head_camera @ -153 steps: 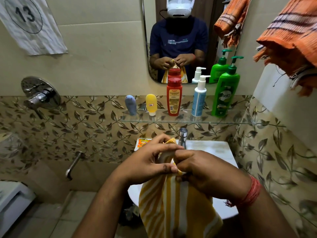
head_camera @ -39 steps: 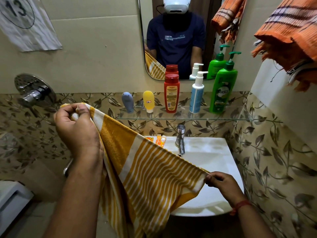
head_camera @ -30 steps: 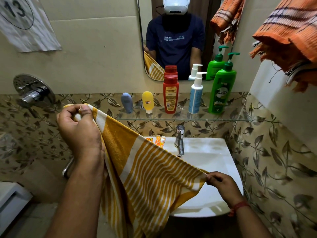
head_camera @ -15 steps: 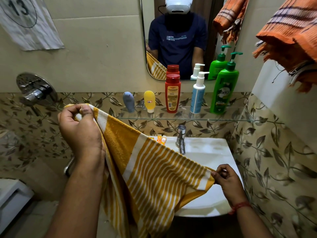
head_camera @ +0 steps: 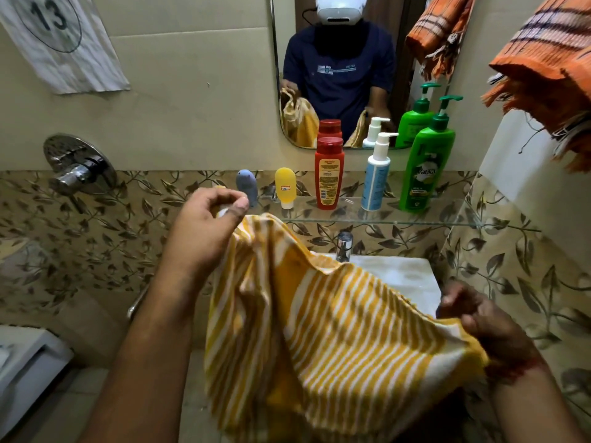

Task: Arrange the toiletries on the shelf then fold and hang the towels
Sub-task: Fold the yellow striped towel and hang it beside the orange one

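Yellow-striped towel (head_camera: pixel 335 330) hangs slack between both hands over the front edge of the sink (head_camera: pixel 406 276). Left hand (head_camera: pixel 204 231) pinches its upper corner between thumb and fingers; right hand (head_camera: pixel 486 327) is closed on the lower corner, near the sink's right edge.

wall (head_camera: pixel 192 91): beige above, leaf-pattern tiles below — mirror (head_camera: pixel 339 59) | white basin (head_camera: pixel 403 276) | chrome shower valve (head_camera: pixel 78 167)

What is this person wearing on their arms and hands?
Both forearms are bare, with no gloves or visible rings. The left hand and its wrist carry nothing. The right hand has a red thread band around the wrist. The mirror shows short dark blue T-shirt sleeves.
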